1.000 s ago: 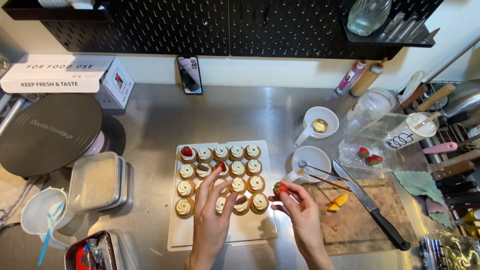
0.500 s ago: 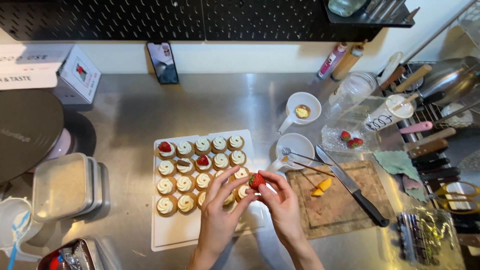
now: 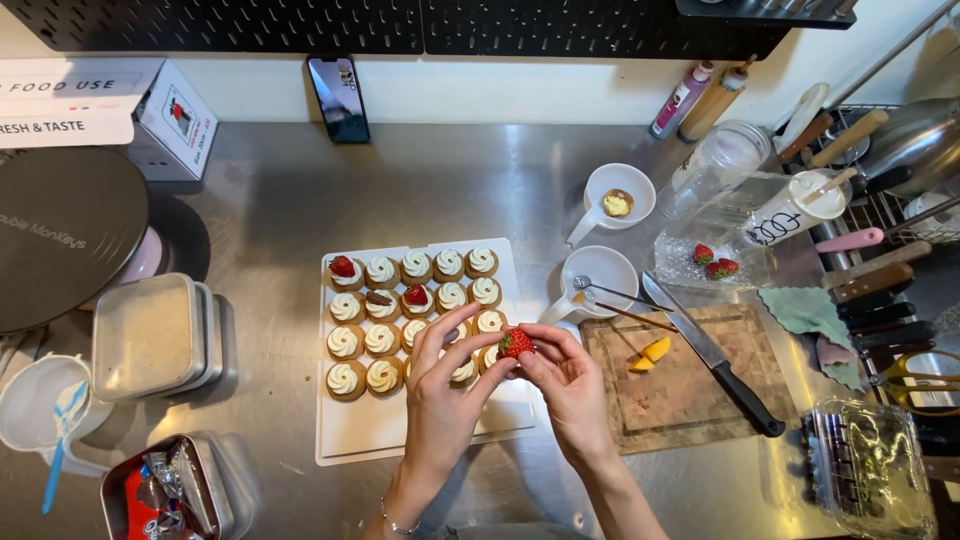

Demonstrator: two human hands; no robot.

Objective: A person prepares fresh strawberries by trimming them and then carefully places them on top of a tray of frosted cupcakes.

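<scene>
Red strawberry (image 3: 516, 343) pinched between fingertips of both hands, left hand (image 3: 440, 400) and right hand (image 3: 570, 385), fingers narrowed around it. Which way its tip points: can't tell at this size. Berry sits above the right edge of the white tray (image 3: 400, 440), over the cream-topped tartlets (image 3: 365, 340); two tartlets there already carry strawberries. Steel bench (image 3: 400, 190) underneath. Right of the tray: wooden cutting board (image 3: 690, 400) with a black-handled knife (image 3: 715, 355) lying diagonally, white cups (image 3: 600, 275) just beyond. Left of the tray: stacked metal tins (image 3: 150, 335). Black pegboard (image 3: 250, 25) on back wall.
</scene>
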